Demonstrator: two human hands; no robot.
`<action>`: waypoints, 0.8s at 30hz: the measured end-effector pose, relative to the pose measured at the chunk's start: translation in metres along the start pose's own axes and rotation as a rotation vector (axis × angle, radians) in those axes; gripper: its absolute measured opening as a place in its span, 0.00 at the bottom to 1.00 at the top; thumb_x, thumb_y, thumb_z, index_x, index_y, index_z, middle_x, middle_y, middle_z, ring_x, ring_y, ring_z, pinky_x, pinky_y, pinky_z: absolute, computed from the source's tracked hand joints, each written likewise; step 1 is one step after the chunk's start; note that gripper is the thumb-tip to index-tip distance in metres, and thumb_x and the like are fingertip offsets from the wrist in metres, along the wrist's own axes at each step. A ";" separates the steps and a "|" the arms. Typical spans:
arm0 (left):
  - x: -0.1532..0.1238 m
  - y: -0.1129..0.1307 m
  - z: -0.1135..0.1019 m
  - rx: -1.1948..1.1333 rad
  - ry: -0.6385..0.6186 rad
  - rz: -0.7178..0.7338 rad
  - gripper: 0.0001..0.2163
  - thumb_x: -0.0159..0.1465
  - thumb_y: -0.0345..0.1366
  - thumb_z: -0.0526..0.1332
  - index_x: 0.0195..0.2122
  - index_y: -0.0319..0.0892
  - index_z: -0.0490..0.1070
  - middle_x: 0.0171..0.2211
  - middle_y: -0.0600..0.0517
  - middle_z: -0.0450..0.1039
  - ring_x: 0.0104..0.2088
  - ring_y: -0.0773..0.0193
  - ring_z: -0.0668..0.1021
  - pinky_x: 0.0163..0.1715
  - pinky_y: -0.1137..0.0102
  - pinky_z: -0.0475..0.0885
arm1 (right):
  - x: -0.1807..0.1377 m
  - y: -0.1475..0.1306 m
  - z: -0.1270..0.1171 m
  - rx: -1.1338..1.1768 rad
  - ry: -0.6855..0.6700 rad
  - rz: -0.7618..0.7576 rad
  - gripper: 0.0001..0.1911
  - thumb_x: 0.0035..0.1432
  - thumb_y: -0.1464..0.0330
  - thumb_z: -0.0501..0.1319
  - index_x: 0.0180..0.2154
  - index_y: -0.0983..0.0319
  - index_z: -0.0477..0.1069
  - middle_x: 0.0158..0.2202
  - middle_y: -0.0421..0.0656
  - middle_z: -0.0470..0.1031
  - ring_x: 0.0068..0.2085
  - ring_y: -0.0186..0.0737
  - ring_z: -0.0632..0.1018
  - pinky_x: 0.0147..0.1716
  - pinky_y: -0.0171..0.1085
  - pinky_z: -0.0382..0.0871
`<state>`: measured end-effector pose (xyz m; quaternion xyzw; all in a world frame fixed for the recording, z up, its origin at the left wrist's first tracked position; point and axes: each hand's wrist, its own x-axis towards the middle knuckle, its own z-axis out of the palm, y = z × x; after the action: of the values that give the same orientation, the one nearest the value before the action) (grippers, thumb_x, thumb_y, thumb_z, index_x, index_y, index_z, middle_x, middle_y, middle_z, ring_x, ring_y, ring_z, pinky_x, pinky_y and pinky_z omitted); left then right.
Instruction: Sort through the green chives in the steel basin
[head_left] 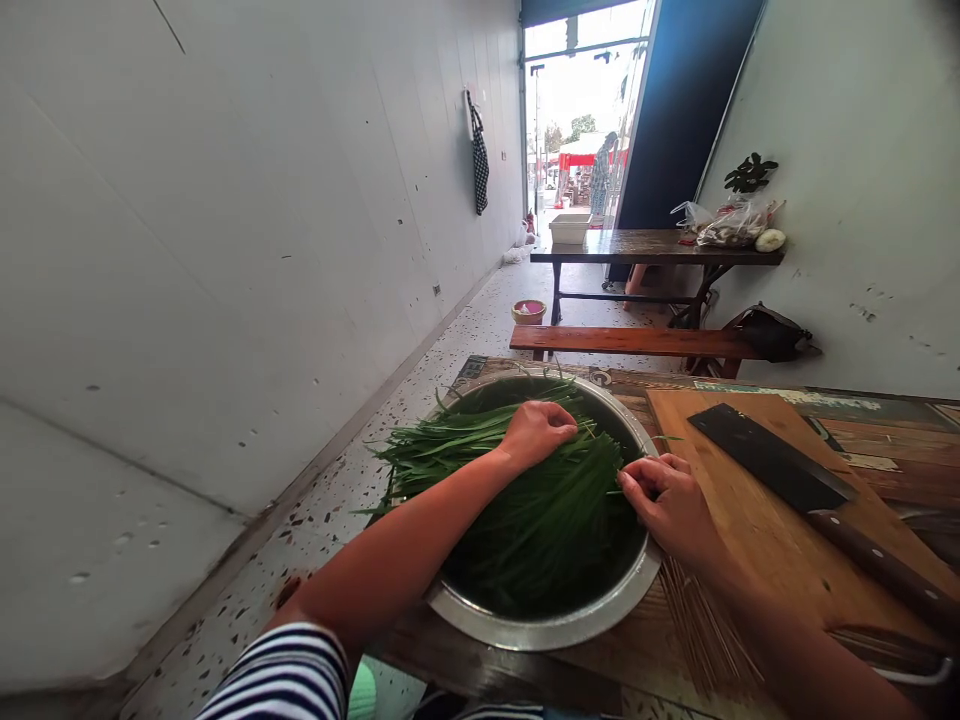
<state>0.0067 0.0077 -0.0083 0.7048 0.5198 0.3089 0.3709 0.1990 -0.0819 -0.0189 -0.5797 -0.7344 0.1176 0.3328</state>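
Observation:
A wide metal bowl [540, 625] at the table's left end holds a pile of long green chive leaves [547, 510]; their tips stick out over the left rim. My left hand [536, 432] lies on top of the leaves with its fingers curled down into them. At the bowl's right rim, my right hand [667, 500] pinches the ends of some leaves between thumb and fingers.
A wooden cutting board [757, 500] lies right of the bowl with a dark cleaver [810, 490] on it. Beyond stand a wooden bench [630, 342] and a long table [652, 246] with bags and a white tub. The white wall runs close on the left.

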 end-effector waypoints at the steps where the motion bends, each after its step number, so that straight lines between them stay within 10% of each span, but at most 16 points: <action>1: -0.001 0.001 0.000 -0.005 0.002 0.002 0.10 0.53 0.36 0.61 0.33 0.36 0.78 0.28 0.50 0.77 0.29 0.68 0.74 0.29 0.76 0.67 | 0.000 0.000 0.000 -0.002 -0.001 0.000 0.15 0.58 0.61 0.55 0.23 0.58 0.71 0.19 0.37 0.70 0.28 0.36 0.70 0.39 0.40 0.61; 24: -0.002 0.002 0.002 -0.071 -0.004 0.015 0.10 0.53 0.33 0.62 0.34 0.36 0.79 0.29 0.50 0.77 0.29 0.69 0.75 0.31 0.76 0.69 | 0.000 0.000 0.000 -0.002 -0.010 -0.008 0.15 0.58 0.61 0.54 0.22 0.58 0.69 0.18 0.36 0.68 0.26 0.35 0.68 0.39 0.40 0.60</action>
<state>0.0082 0.0051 -0.0080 0.6956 0.5027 0.3285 0.3943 0.1993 -0.0821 -0.0188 -0.5765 -0.7386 0.1182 0.3290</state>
